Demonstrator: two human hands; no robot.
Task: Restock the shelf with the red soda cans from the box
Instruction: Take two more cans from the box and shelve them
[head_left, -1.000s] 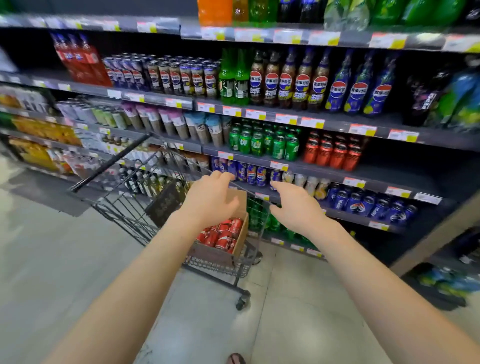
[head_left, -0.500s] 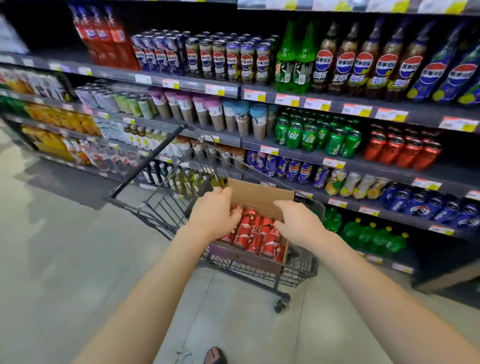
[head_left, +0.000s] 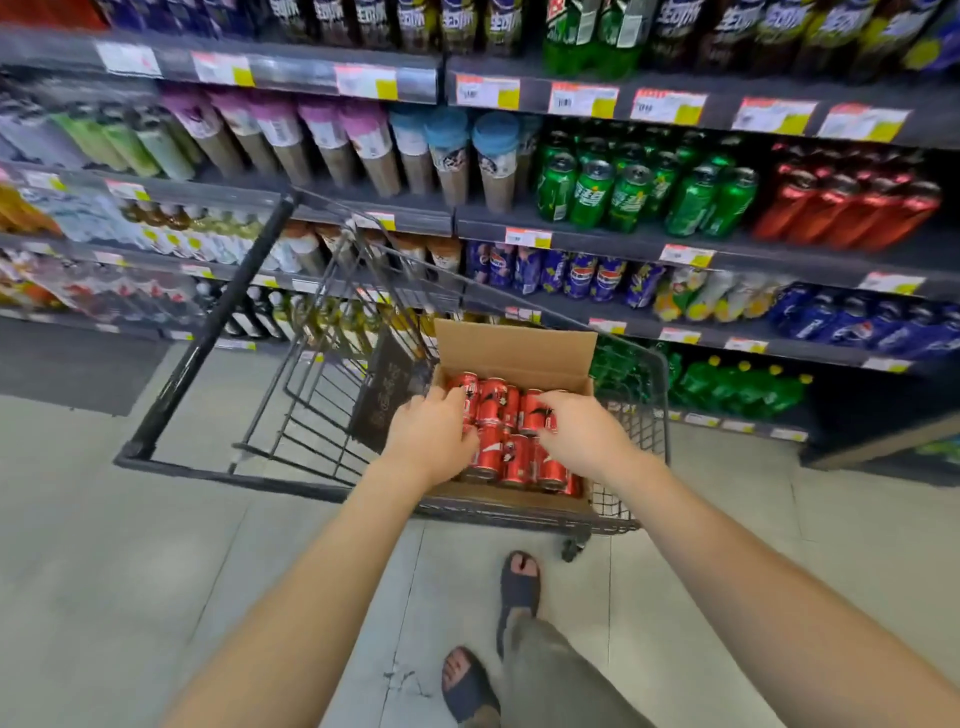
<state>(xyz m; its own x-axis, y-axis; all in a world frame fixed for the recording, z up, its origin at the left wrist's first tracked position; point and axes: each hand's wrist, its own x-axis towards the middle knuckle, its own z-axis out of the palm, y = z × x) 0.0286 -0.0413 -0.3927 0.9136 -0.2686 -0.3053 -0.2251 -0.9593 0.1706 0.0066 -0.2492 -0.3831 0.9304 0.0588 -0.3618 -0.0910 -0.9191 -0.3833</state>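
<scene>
An open cardboard box (head_left: 514, 347) sits at the right end of a black wire cart (head_left: 658, 415). It holds several red soda cans (head_left: 493, 404) lying on their sides. My left hand (head_left: 428, 441) is inside the box at its left, fingers spread over the cans there. My right hand (head_left: 584, 439) rests on the cans at the right, fingertips on one can's top. No can is lifted. More red cans (head_left: 847, 213) stand on a dark shelf (head_left: 623, 243) at the upper right, with bare shelf space right of them.
Green cans (head_left: 623, 195) stand left of the shelf's red cans, and blue cans (head_left: 857, 322) fill the shelf below. The cart's handle bar (head_left: 208, 332) juts left. My sandalled feet (head_left: 519, 587) stand on the tiled floor just behind the cart.
The view has tilted down and come closer to the cart. Both hands have dropped from the box's rim onto the cans inside it.
</scene>
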